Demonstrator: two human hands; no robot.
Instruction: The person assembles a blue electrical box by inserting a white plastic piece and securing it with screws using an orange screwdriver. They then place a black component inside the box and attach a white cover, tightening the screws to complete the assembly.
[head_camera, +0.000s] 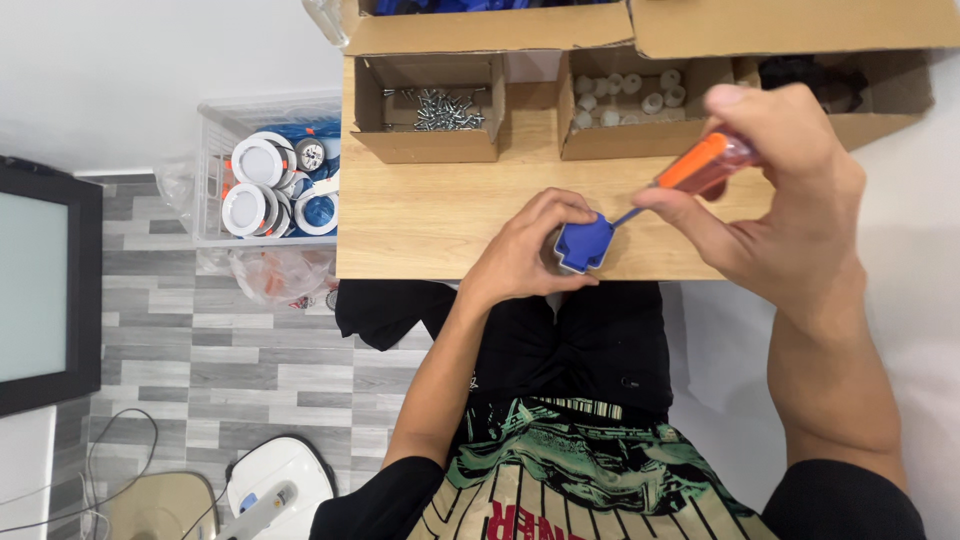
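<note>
Left hand (530, 250): clasping the blue plastic housing (583, 244).
Right hand (790, 190): gripping the orange screwdriver (700, 168).
Screw box (430, 108): sitting at 11 o'clock, unobstructed.

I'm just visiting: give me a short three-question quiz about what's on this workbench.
1. True or false: the right hand holds an orange-handled screwdriver.
2. What colour is the part gripped by the left hand?
3. The small box of screws sits: A) left of the box of white rings, B) right of it, C) on the floor.

Key: 1 true; 2 blue; 3 A.
</note>
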